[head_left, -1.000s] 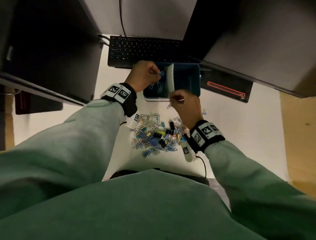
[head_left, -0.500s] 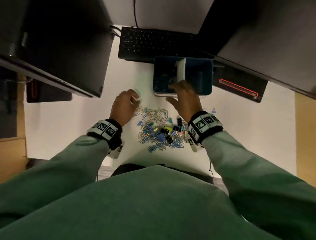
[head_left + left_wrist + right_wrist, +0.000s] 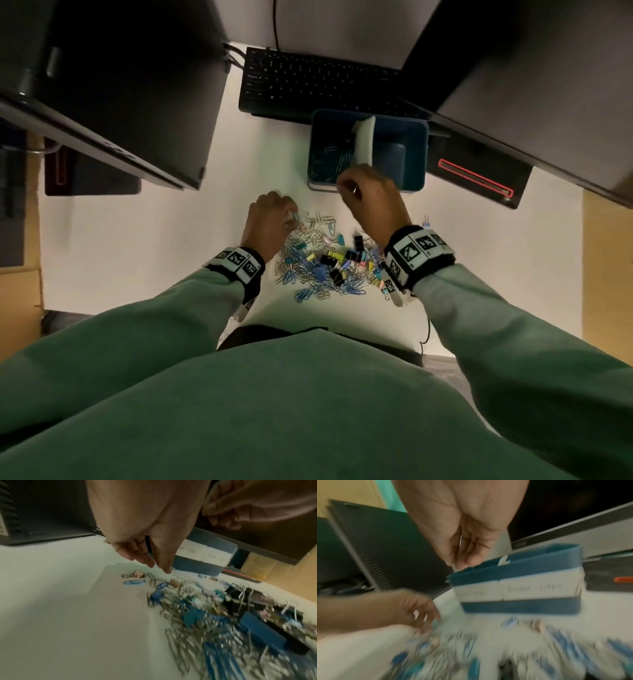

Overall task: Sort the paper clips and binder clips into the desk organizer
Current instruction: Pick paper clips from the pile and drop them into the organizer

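Now | left hand (image 3: 270, 219) pinched a clip at the pile's (image 3: 329, 267) ten o'clock | right hand (image 3: 371, 198) at organizer's (image 3: 416, 150) six o'clock rim, grip unclear

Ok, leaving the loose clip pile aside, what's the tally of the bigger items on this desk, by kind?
Monitors: 2
Keyboard: 1
Desk organizer: 1
Total: 4
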